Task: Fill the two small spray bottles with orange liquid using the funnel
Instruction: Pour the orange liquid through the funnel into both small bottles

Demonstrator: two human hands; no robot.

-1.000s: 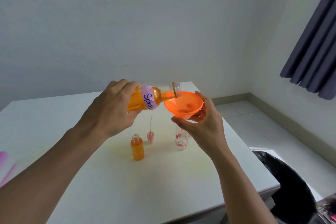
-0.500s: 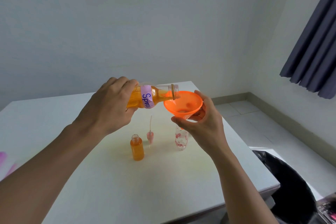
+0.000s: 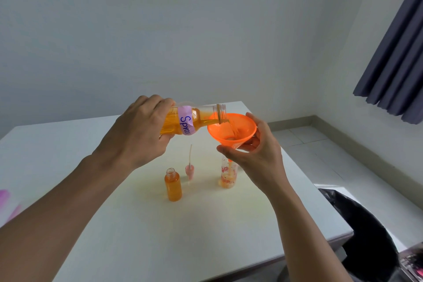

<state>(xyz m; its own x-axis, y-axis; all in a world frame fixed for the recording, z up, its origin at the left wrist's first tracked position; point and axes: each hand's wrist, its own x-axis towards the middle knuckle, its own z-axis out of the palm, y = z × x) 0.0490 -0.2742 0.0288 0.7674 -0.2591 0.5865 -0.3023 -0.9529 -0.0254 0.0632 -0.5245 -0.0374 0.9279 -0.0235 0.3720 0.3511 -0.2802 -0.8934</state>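
Head view: large bottle (image 3: pixel 183 121) pours orange liquid into funnel (image 3: pixel 231 129).

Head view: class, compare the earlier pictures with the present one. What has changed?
Orange liquid now streams from the big bottle into the funnel, and a little has collected in the flowered small bottle. Unchanged: the grip of the left hand on the big bottle, the right hand holding the funnel over that bottle, the full small bottle and spray top on the table.
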